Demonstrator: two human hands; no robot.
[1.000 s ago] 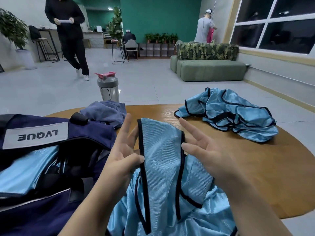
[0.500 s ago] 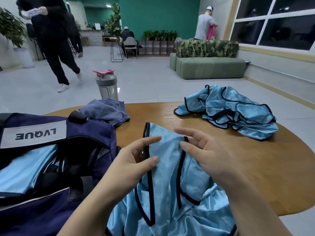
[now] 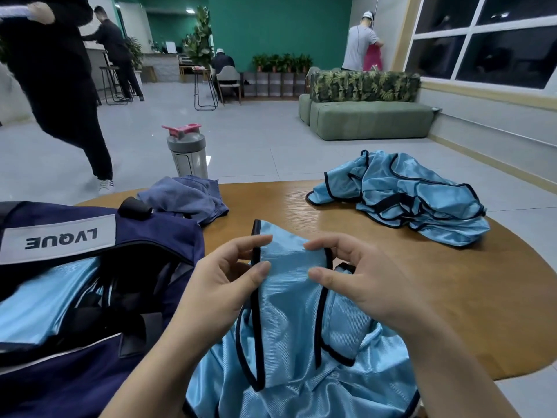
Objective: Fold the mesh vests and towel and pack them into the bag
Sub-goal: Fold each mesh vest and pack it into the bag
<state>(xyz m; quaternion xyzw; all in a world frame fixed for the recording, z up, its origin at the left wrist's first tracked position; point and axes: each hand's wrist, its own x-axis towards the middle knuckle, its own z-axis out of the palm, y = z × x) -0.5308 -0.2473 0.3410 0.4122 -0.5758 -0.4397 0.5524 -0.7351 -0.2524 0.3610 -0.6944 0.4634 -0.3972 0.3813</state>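
While both hands work at the near table edge, the left hand (image 3: 224,274) and right hand (image 3: 358,277) each pinch one black-trimmed side of a light blue mesh vest (image 3: 289,321) strap, thumb against forefinger. The vest hangs toward the person. An open navy bag (image 3: 90,297) sits left, blue fabric inside. A grey-blue towel (image 3: 187,197) lies beyond it; crumpled vests (image 3: 407,197) are heaped far right on the table (image 3: 482,297).

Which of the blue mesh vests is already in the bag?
The folded vest lying inside the open navy bag; one is held in both hands, the others lie heaped on the table's far right.
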